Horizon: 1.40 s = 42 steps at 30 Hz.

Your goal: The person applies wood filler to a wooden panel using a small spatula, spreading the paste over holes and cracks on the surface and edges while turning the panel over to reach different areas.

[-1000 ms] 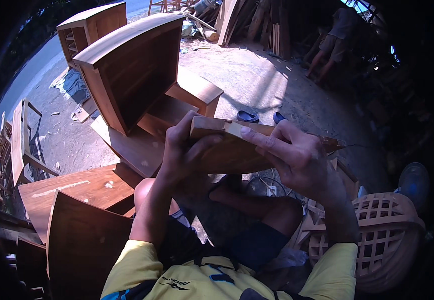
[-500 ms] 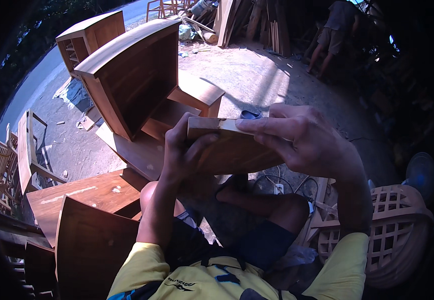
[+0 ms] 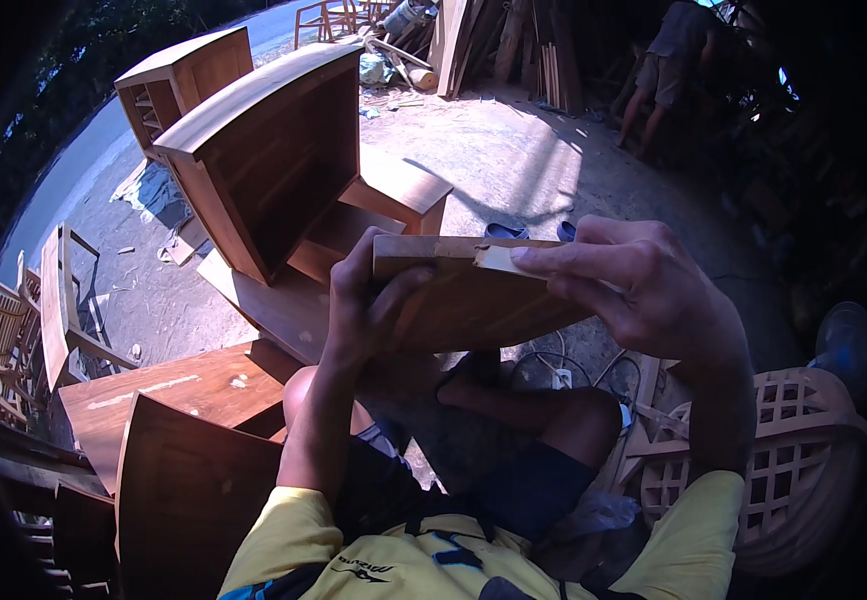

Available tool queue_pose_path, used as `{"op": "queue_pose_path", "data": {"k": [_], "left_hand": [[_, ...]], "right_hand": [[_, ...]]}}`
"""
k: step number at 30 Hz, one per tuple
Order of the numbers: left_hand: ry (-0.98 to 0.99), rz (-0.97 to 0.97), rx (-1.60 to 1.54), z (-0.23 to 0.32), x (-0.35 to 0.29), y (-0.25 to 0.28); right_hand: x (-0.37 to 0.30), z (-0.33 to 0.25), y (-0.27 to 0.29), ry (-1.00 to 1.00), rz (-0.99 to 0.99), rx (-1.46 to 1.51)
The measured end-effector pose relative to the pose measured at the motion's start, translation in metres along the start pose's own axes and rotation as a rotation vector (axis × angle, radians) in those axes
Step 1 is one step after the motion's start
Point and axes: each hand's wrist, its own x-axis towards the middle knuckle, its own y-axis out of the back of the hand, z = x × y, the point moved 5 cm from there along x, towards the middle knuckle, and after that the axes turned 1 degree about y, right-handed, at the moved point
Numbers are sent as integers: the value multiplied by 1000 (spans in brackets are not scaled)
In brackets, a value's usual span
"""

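Two hands [image 3: 514, 295] on wooden panel [image 3: 474, 305]

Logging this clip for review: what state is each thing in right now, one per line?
wooden panel: held up off the lap, gripped at both ends
left hand: closed around the panel's left end
right hand: fingers laid along the panel's top edge
large cabinet: tipped on its side, open and empty
small shelf unit: upright, shelves empty
lattice chair: lying on its side
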Motion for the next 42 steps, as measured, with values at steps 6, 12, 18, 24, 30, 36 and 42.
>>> {"op": "queue_pose_path", "data": {"k": [6, 12, 18, 24, 30, 36, 42], "left_hand": [[-26, -15, 10, 1, 1, -4], [-4, -57, 20, 7, 1, -5], [8, -48, 8, 3, 2, -7], [0, -3, -10, 2, 3, -8], [2, 5, 3, -1, 1, -8], [-21, -8, 18, 4, 1, -10], [-41, -27, 66, 7, 3, -13]], "right_hand": [[-1, 10, -17, -278, 70, 655], [4, 15, -34, -186, 72, 580], [-2, -9, -32, 153, 360, 144], [-5, -9, -42, 42, 304, 0], [-11, -3, -24, 82, 263, -86], [-12, -8, -14, -36, 252, 63], [-7, -2, -6, -22, 172, 21]]}}
